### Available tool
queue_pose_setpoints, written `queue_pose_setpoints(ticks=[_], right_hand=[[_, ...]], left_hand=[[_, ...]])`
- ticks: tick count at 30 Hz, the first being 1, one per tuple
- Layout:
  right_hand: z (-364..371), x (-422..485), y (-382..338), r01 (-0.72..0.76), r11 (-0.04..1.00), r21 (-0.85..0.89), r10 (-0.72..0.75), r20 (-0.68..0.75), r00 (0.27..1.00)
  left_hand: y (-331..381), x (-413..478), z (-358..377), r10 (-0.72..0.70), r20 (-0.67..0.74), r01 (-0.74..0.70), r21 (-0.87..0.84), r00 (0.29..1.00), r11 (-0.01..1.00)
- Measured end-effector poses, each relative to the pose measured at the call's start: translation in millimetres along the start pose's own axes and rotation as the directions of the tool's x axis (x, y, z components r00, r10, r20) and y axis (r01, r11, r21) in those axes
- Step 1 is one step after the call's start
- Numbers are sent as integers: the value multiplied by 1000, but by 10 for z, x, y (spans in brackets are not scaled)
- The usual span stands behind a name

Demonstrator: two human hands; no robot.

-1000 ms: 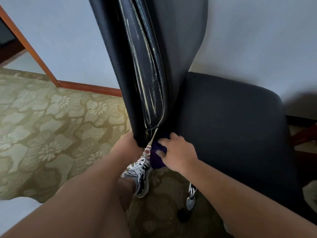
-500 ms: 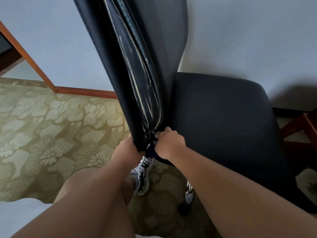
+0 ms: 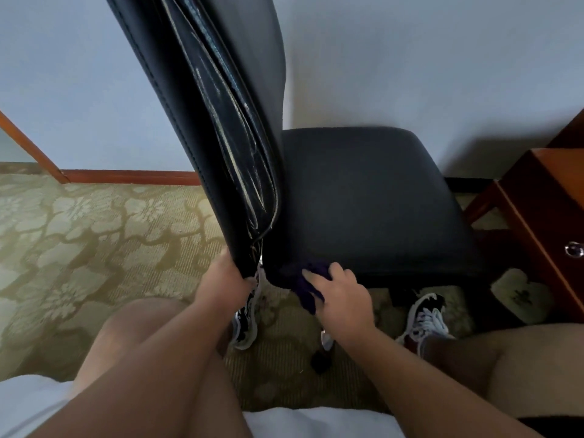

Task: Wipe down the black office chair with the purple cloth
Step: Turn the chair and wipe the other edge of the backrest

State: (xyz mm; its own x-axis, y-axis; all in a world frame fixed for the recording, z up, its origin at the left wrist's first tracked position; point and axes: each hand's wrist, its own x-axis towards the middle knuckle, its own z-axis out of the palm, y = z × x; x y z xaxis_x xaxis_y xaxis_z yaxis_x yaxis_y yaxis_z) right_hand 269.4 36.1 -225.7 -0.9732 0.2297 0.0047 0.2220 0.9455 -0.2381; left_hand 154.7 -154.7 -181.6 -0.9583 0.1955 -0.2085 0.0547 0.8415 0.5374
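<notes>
The black office chair (image 3: 303, 191) is viewed from above, its worn backrest (image 3: 215, 115) gripped at the lower corner by the left hand (image 3: 221, 286). The purple cloth (image 3: 305, 286) is held against the near edge of the seat (image 3: 373, 210) by the right hand (image 3: 344, 295). A sneaker (image 3: 426, 320) is seen on the patterned carpet (image 3: 94, 241), and a wooden cabinet (image 3: 543, 210) is set at right.

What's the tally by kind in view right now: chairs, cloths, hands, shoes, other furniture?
Chairs: 1, the black office chair
Cloths: 1, the purple cloth
Hands: 2, the left hand and the right hand
Shoes: 2 sneakers
Other furniture: 1 wooden cabinet
Total: 7
</notes>
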Motion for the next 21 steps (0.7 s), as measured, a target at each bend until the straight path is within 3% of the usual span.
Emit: queue_pose_setpoints(ticks=[4, 9, 16, 21], right_hand=[[-118, -158, 402, -98, 995, 15, 99, -111, 989], [-221, -140, 257, -337, 913, 230, 361, -70, 930], [-85, -31, -392, -268, 937, 224, 276, -3, 961], [-91, -55, -262, -165, 975, 148, 168, -11, 986]], left_hand=[[75, -99, 51, -9, 5, 10, -13, 1000, 1000], [127, -214, 137, -18, 6, 19, -24, 1000, 1000], [185, -402, 292, -22, 6, 22, -8, 1000, 1000], [206, -422, 308, -26, 7, 26, 11, 1000, 1000]])
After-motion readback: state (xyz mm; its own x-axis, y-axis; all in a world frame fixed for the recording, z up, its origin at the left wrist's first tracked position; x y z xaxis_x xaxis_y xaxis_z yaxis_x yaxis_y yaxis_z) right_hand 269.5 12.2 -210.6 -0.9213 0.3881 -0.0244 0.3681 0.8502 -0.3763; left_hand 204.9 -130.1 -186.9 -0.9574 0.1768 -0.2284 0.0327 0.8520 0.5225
